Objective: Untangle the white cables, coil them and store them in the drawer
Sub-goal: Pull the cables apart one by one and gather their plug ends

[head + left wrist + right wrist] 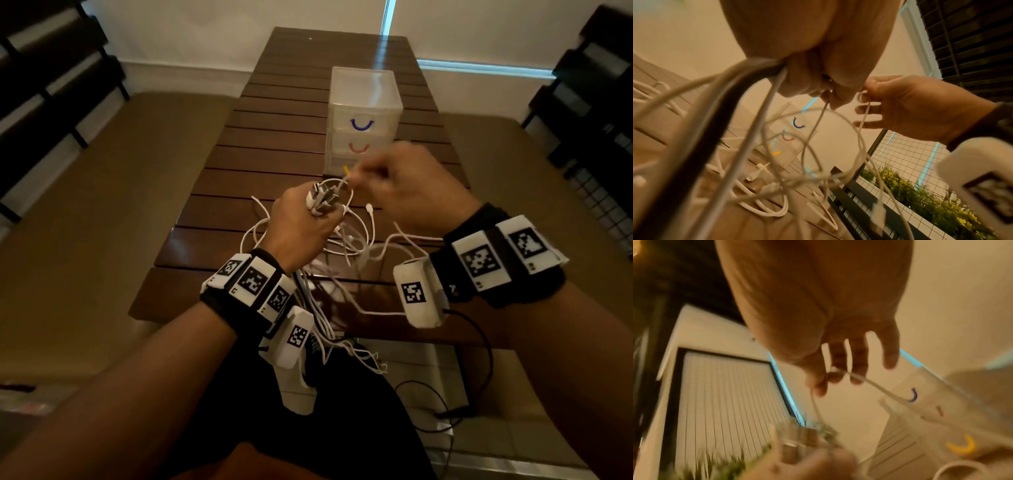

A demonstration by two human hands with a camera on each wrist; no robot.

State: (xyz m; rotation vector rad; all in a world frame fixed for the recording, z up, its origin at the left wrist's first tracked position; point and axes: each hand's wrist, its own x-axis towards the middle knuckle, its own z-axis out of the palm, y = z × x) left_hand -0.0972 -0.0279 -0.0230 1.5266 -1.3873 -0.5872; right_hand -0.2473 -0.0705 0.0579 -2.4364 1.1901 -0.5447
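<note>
- White cables (342,240) tangle mid-frame on the table (274,144); left hand (301,222) clenches the plug ends.
- Right hand (411,192) pinches one strand, stretched leftward toward that fist.
- Drawers (364,102) stand closed, beyond.

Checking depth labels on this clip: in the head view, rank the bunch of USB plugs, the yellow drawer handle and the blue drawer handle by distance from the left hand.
1. Bunch of white-and-metal USB plugs: gripped in the left hand.
2. Yellow drawer handle: bottom drawer, just beyond the fist.
3. Blue curved drawer handle: top drawer, farthest back.
</note>
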